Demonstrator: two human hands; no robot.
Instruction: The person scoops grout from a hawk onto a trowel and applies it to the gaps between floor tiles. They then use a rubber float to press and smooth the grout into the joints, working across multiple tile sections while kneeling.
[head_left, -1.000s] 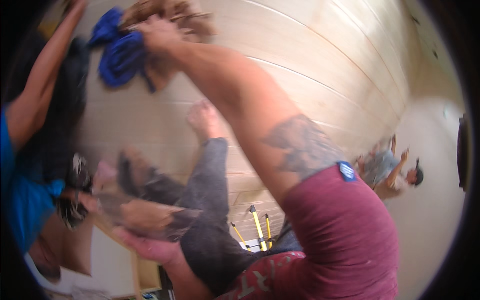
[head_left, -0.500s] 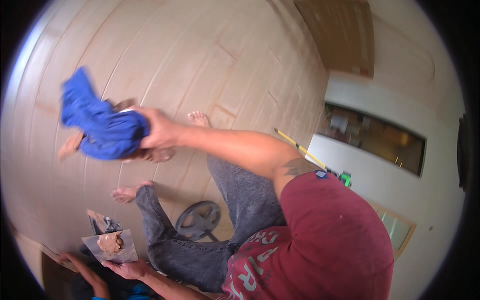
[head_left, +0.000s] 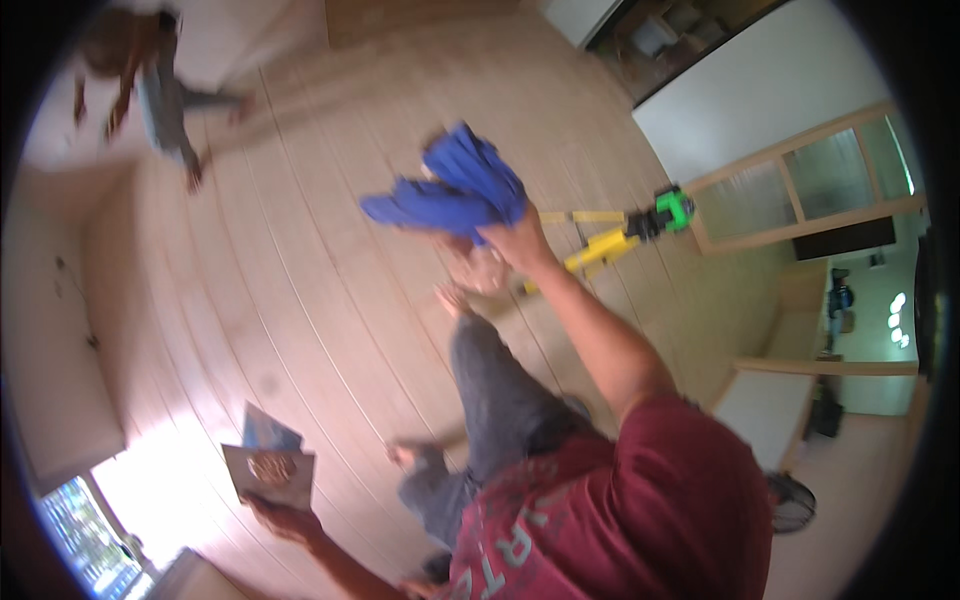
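My right hand [head_left: 515, 243] is closed round a bunched blue cloth [head_left: 470, 190] held out over the floor. Something pinkish-brown [head_left: 478, 268] hangs below the cloth, too blurred to name. At the lower left my left hand [head_left: 285, 518] grips a flat grey plate [head_left: 238, 465] by its lower edge. A lump of brown putty [head_left: 272, 467] sits on that plate. A second thin plate [head_left: 270, 428] with bluish-grey smears sticks out behind it; how it is held is hidden.
Light wooden planks [head_left: 330, 330] cover the floor. A yellow tripod with a green device [head_left: 672, 208] stands right of my right hand. Another person [head_left: 165, 100] is at the far upper left. A pale wood-framed glass panel [head_left: 800, 180] is at right, a fan [head_left: 790, 502] lower right.
My view has turned: the tripod now shows more fully, and a person and a window have come into sight. Both hands keep hold of the cloth and the plate.
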